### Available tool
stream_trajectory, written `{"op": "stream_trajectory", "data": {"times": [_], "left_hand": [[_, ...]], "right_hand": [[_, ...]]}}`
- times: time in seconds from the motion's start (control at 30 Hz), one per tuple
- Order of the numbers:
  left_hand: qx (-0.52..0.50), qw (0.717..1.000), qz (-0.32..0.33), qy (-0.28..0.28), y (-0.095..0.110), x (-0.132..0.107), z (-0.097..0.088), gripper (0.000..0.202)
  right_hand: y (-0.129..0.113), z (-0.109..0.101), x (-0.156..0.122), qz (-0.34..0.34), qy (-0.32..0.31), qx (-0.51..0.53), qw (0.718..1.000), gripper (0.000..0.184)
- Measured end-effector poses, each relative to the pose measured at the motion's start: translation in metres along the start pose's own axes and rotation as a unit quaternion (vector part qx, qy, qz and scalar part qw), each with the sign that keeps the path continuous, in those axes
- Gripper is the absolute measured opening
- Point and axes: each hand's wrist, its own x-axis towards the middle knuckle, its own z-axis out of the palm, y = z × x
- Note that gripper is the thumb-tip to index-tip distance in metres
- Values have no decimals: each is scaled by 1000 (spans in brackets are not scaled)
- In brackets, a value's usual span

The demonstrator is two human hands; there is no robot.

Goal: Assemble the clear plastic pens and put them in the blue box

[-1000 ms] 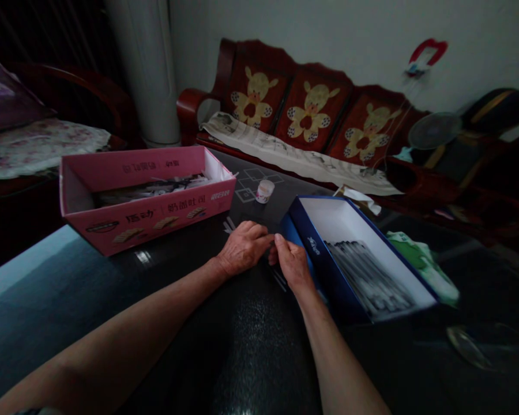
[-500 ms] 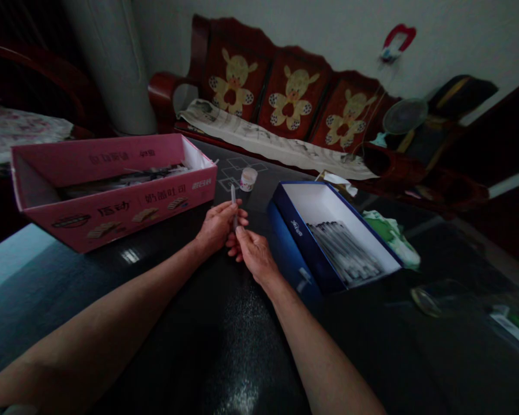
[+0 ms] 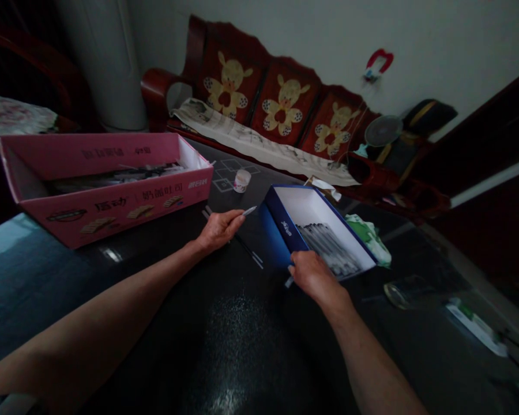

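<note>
My left hand (image 3: 219,231) is closed around a slim pale pen (image 3: 249,211), its tip sticking out past the thumb toward the right. On the dark table beneath this hand lie thin pen parts (image 3: 251,253), dark with pale ends. My right hand (image 3: 313,272) is at the near left corner of a blue box (image 3: 279,222), fingers curled downward and partly hidden. Just below its thumb shows a small pale piece (image 3: 289,282); whether the fingers grip it is unclear. Inside the blue box many clear pens (image 3: 328,248) lie side by side in a row.
A pink carton (image 3: 142,202) holding loose pen parts stands at the left. A small round tub (image 3: 242,181) sits behind my left hand. Right of the blue box are a green and white packet (image 3: 369,237) and a glass (image 3: 404,293). A wooden sofa (image 3: 259,98) stands behind.
My hands were together on an upright pen. Now they are apart: the left keeps the pen, tilted to the right, and the right has moved to the blue box's near corner.
</note>
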Motion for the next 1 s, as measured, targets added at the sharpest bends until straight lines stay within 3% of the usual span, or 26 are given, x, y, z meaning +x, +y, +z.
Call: {"op": "stream_trajectory", "data": {"times": [0.1,0.2,0.3,0.37,0.4,0.43,0.5,0.57,0.6,0.63,0.67,0.73,1.0], "left_hand": [[47,998,30,-30,1,-2,1,33],[72,996,42,-35,4,-2,1,31],[80,994,59,-35,8,-2,1,28],[78,993,79,-30,10,-2,3,30],[78,993,88,-24,11,-3,4,33],[77,992,94,-16,12,-3,5,35],[76,992,100,-4,11,-3,7,37],[78,992,101,-1,10,-3,9,37],[79,991,104,-4,9,-3,9,37],[80,991,108,-8,7,-3,10,36],[81,990,111,-12,6,-3,10,36],[83,990,114,-16,4,-3,10,37],[105,989,104,-21,1,-5,11,35]], "right_hand": [[-6,5,-1,17,-38,-17,999,15],[-8,2,2,6,-23,7,1000,16],[-14,-4,17,-27,76,110,991,17],[-24,-4,35,-41,163,266,949,19],[-32,-3,45,-33,196,369,908,22],[-40,0,56,-8,223,488,844,24],[-57,8,74,48,220,704,674,27],[-71,16,86,85,188,834,511,25],[-76,20,90,96,173,870,451,22],[-79,23,92,100,159,892,411,20],[-81,26,92,99,150,903,389,19],[-81,29,92,82,137,910,383,18],[-79,31,90,43,130,894,427,22]]}}
